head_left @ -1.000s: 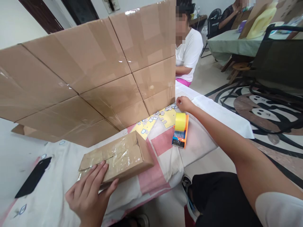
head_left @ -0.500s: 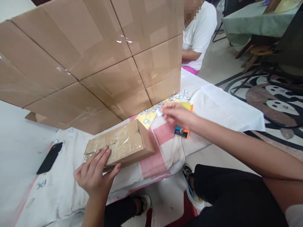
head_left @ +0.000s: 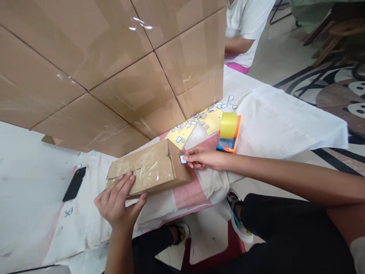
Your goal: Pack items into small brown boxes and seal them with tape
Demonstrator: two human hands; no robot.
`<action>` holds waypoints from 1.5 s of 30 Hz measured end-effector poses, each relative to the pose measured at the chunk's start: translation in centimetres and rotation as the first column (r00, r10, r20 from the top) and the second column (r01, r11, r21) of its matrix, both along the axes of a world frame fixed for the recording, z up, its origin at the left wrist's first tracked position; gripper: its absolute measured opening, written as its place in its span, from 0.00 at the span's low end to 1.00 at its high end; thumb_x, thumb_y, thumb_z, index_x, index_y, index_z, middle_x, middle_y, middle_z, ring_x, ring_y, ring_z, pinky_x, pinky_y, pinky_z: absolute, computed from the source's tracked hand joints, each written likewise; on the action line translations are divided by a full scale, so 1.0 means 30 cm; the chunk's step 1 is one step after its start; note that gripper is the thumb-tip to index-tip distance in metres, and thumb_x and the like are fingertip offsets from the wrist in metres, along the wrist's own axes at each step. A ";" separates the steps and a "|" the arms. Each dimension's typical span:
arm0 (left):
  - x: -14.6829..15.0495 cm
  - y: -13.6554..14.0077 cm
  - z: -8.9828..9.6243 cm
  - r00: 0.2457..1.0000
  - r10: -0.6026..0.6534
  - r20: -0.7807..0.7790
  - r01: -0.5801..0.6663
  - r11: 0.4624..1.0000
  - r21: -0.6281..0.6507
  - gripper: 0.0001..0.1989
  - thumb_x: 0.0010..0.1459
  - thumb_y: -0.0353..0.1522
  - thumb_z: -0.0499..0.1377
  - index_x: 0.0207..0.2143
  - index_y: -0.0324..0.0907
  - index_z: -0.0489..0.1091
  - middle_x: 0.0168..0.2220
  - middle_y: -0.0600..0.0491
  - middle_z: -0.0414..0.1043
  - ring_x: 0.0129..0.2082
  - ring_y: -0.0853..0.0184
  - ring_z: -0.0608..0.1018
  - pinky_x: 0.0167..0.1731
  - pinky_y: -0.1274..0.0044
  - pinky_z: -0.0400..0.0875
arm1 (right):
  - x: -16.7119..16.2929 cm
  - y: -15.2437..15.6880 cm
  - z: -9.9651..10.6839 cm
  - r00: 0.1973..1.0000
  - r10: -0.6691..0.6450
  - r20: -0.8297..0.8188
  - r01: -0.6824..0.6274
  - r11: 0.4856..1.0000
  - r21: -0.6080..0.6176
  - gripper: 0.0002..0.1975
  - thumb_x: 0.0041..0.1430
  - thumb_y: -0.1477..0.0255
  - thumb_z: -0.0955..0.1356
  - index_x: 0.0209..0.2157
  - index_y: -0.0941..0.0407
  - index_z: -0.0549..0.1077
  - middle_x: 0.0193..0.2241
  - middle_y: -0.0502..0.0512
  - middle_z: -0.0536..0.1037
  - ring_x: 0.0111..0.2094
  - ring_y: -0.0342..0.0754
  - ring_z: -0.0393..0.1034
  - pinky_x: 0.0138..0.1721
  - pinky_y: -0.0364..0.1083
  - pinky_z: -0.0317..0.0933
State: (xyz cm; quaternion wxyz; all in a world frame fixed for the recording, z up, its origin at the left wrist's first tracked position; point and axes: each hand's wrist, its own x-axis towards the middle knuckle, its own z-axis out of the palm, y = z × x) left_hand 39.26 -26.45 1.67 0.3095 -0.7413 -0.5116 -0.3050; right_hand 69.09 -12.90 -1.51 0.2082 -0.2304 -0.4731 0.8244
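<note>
A taped cardboard box (head_left: 154, 167) lies on the cloth-covered surface in front of me. My left hand (head_left: 118, 201) grips its near left part, fingers on the taped top and thumb along the near side. My right hand (head_left: 202, 158) is closed in a pinch on a small white sticker with a blue border (head_left: 183, 159). That sticker is at the box's right end face; whether it touches the cardboard I cannot tell. Just beyond my right hand lies an orange and blue tape dispenser (head_left: 237, 133) with a roll of yellow tape (head_left: 229, 125).
A wall of stacked cardboard boxes (head_left: 125, 76) stands behind. Small stickers and scraps (head_left: 205, 118) lie scattered at its foot. A black phone-like object (head_left: 74, 184) rests at the left. Another person in a white shirt (head_left: 245, 30) sits beyond the stack.
My right hand has come down and left with the sticker, from above the scraps to the box's right end. The tape dispenser is now uncovered. My left hand stays on the box.
</note>
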 end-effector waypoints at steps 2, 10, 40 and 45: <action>-0.006 -0.001 0.004 1.000 -0.013 0.001 0.013 1.000 -0.028 0.24 0.55 0.39 0.66 0.53 0.43 0.73 0.47 0.44 0.81 0.49 0.51 0.81 0.51 0.64 0.65 | -0.005 0.001 -0.001 0.999 0.040 -0.021 -0.039 0.999 0.035 0.21 0.53 0.57 0.75 0.27 0.58 0.67 0.22 0.46 0.71 0.18 0.34 0.52 0.19 0.39 0.39; -0.011 -0.003 0.006 0.999 -0.035 0.011 0.035 0.999 -0.033 0.25 0.53 0.37 0.66 0.54 0.41 0.74 0.48 0.42 0.81 0.50 0.49 0.80 0.53 0.62 0.65 | -0.011 -0.010 0.009 0.997 0.070 0.014 -0.071 0.990 0.118 0.22 0.54 0.55 0.74 0.25 0.58 0.67 0.21 0.46 0.71 0.19 0.35 0.53 0.20 0.40 0.41; 0.353 -0.031 -0.108 0.942 0.136 0.307 -0.131 0.991 -0.036 0.51 0.48 0.40 0.70 0.65 0.44 0.42 0.68 0.35 0.41 0.72 0.44 0.47 0.68 0.43 0.40 | -0.060 -0.103 0.005 0.894 -0.338 0.296 -0.152 0.392 0.907 0.31 0.62 0.52 0.67 0.57 0.59 0.66 0.50 0.65 0.72 0.48 0.59 0.71 0.45 0.54 0.66; 0.343 -0.047 -0.152 0.881 0.241 0.408 -0.177 0.966 -0.189 0.44 0.50 0.42 0.69 0.61 0.44 0.47 0.65 0.34 0.48 0.71 0.41 0.50 0.66 0.41 0.49 | -0.063 -0.096 0.004 0.877 -0.351 0.327 -0.208 0.335 0.919 0.31 0.63 0.50 0.66 0.55 0.62 0.68 0.47 0.66 0.73 0.45 0.59 0.72 0.42 0.52 0.64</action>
